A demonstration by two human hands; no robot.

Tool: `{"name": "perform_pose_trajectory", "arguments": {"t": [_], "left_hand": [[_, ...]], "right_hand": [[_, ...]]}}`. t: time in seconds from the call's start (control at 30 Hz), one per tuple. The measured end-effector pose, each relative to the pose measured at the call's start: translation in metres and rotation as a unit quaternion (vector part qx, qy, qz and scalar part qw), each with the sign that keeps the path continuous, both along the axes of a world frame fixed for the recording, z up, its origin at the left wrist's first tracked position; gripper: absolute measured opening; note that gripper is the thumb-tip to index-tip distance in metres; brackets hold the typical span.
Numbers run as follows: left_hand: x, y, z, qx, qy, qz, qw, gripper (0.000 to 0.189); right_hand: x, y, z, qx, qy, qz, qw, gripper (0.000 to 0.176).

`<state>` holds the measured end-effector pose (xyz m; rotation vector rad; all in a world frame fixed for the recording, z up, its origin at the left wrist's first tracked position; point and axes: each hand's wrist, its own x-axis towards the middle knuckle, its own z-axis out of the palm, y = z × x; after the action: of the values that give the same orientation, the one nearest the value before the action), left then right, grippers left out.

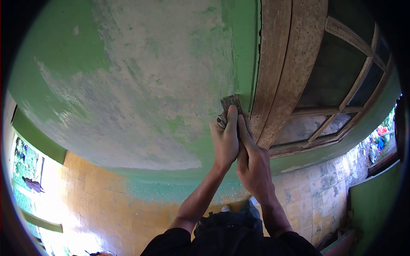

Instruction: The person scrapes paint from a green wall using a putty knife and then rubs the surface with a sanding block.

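A scraper point(231, 100) with a flat, dark, worn blade rests against the green wall point(246, 51), close to the wooden window frame. My left hand point(225, 138) is closed around it, thumb laid along the blade. On the right side of the same tool, my right hand point(255, 164) is wrapped on the handle, with fingers stretched up beside the blade. Most of the handle is hidden by both hands. To the left of the blade spreads a large scraped patch point(171, 59), pale grey-white with green remnants.
A brown wooden window frame point(273, 59) with glass panes stands just right of my hands. Below lies a tiled floor point(106, 187), yellowish at left and greyer at right. Bright openings point(30, 170) show at the far left, and a green panel point(376, 209) at lower right.
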<state>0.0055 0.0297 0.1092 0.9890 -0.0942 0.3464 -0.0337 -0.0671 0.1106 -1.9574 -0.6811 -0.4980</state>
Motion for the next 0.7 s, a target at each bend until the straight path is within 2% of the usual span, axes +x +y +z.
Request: {"name": "perform_pose_trajectory", "arguments": {"t": [0.1, 0.23, 0.43, 0.5, 0.63, 0.7], "left_hand": [[0.001, 0.0, 0.003, 0.013, 0.002, 0.007, 1.0, 0.038], [0.003, -0.002, -0.003, 0.05, 0.008, 0.039, 0.998, 0.039], [0.003, -0.005, -0.001, 0.055, 0.003, 0.044, 0.998, 0.04], [0.006, -0.003, -0.006, 0.089, -0.005, 0.058, 0.994, 0.04], [0.006, -0.008, 0.005, 0.051, 0.003, 0.049, 0.997, 0.04], [0.005, -0.007, -0.001, 0.059, 0.009, 0.057, 0.997, 0.041]], "right_hand": [[0.001, -0.002, -0.001, -0.001, 0.03, 0.008, 1.0, 0.058], [0.008, -0.001, -0.018, 0.048, -0.03, 0.009, 0.998, 0.056], [0.007, -0.006, -0.005, 0.027, 0.04, 0.023, 0.999, 0.055], [0.009, -0.007, -0.008, 0.03, 0.005, 0.019, 0.999, 0.055], [0.013, -0.008, -0.008, 0.025, -0.014, 0.017, 0.999, 0.055], [0.008, -0.012, -0.008, 0.019, 0.033, 0.021, 0.999, 0.055]]}}
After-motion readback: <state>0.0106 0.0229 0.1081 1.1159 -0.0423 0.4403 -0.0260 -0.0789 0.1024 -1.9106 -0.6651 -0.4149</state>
